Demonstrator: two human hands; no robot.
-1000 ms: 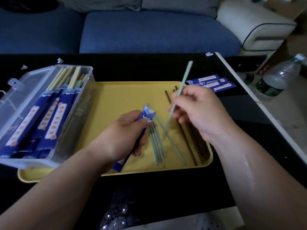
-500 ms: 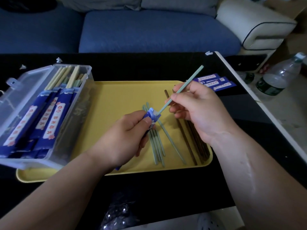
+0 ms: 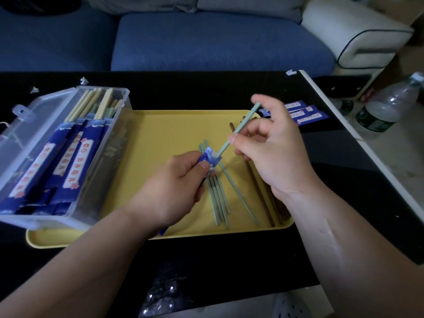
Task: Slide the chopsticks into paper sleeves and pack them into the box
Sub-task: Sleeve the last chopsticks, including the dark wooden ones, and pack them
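My left hand grips a blue paper sleeve over the yellow tray, its open mouth pointing up and right. My right hand pinches a pale green chopstick whose lower tip sits inside the sleeve's mouth. Several loose green chopsticks and dark brown chopsticks lie on the tray under my hands. On the left, the clear plastic box holds several sleeved chopsticks with pale ends sticking out.
Spare blue sleeves lie on the black table beyond the tray's right corner. Plastic bottles stand on the floor at the right. A blue sofa runs behind the table. A crumpled clear bag lies at the near edge.
My right hand tilted the green chopstick down and brought its tip into the mouth of the sleeve, then pushed it further in. My left hand lifted the sleeve slightly.
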